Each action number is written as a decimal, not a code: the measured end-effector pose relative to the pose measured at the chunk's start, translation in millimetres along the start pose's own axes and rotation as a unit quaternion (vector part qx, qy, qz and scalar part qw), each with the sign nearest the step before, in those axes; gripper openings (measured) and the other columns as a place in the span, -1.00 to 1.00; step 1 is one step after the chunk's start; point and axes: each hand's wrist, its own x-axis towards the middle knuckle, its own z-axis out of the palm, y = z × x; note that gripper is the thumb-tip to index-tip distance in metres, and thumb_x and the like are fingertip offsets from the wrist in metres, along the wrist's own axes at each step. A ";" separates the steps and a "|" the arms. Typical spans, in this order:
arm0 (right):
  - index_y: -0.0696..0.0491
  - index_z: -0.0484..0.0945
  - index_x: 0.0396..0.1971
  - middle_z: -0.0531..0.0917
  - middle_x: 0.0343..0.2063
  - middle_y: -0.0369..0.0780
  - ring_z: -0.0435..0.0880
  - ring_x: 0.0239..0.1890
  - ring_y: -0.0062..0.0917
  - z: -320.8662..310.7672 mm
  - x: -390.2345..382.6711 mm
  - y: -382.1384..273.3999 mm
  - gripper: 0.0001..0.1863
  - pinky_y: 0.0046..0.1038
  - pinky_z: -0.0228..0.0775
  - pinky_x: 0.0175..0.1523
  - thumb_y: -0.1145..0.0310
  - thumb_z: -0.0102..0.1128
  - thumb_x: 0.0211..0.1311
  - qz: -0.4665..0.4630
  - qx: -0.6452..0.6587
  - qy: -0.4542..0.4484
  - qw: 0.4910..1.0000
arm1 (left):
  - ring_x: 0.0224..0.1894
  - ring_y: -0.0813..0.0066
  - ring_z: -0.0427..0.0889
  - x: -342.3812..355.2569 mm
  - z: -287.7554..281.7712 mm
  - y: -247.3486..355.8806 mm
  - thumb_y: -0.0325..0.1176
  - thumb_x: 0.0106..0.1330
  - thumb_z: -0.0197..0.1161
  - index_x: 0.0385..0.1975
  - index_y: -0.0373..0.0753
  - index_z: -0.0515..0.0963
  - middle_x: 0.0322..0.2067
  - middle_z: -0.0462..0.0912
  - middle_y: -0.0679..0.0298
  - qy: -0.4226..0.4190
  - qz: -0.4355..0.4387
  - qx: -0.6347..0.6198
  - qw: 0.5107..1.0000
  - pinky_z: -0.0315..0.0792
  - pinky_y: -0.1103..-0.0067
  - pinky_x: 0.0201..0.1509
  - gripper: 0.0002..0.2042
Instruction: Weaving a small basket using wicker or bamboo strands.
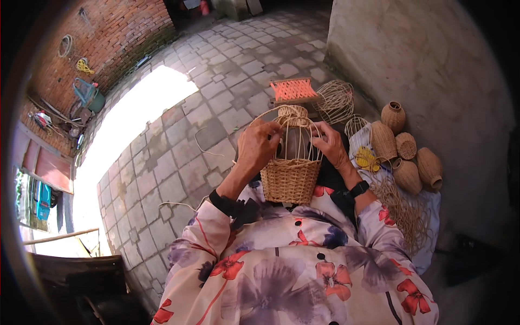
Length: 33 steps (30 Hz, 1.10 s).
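A half-woven wicker basket (291,181) rests upright against my lap, its lower part closely woven. Above that, bare stakes rise apart from each other to a narrow woven neck (293,112). My left hand (257,145) is at the left of the neck, thumb and fingers pinched on a wicker strand. A length of that strand (264,114) arches from this hand over toward the neck. My right hand (329,144) is closed at the right side, its thumb and finger pinching by the upper stakes. Exactly where the fingertips grip is hard to see.
Several finished wicker vases (417,157) stand and lie at the right by a plastered wall (428,65). Loose wicker strands (403,216) lie on a white sack (431,227). Beyond the basket are a low stool with orange webbing (293,90) and an open wicker frame (336,103).
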 end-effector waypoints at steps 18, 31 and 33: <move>0.22 0.48 -0.22 0.57 -0.32 -0.20 0.54 -0.26 -0.59 5.3 2.6 1.6 -0.70 -0.48 0.47 -0.17 0.38 0.16 0.04 0.016 0.064 -0.005 0.998 | -0.55 0.50 0.46 -90.9 -52.9 -157.4 -0.42 -0.03 0.24 -0.25 -0.23 0.49 -0.62 0.46 0.33 0.098 -0.405 -0.104 0.903 0.39 0.52 -0.41 -0.72; 0.21 0.49 -0.24 0.58 -0.35 -0.22 0.56 -0.25 -0.60 4.5 3.2 7.3 -0.74 -0.51 0.46 -0.12 0.43 0.13 0.05 0.006 0.050 0.009 0.999 | -0.48 0.43 0.47 -3.0 -38.1 -36.2 -0.40 0.17 0.28 -0.24 -0.20 0.66 -0.50 0.46 0.25 0.003 0.003 -0.074 0.997 0.36 0.53 -0.37 -0.83; 0.21 0.49 -0.24 0.58 -0.35 -0.23 0.56 -0.26 -0.61 6.3 3.2 6.5 -0.74 -0.52 0.47 -0.13 0.42 0.14 0.05 0.006 0.051 0.008 0.999 | -0.48 0.30 0.52 9.4 -24.0 -19.6 -0.41 0.16 0.28 -0.28 -0.22 0.66 -0.50 0.49 0.19 -0.005 0.032 -0.058 0.998 0.39 0.45 -0.37 -0.85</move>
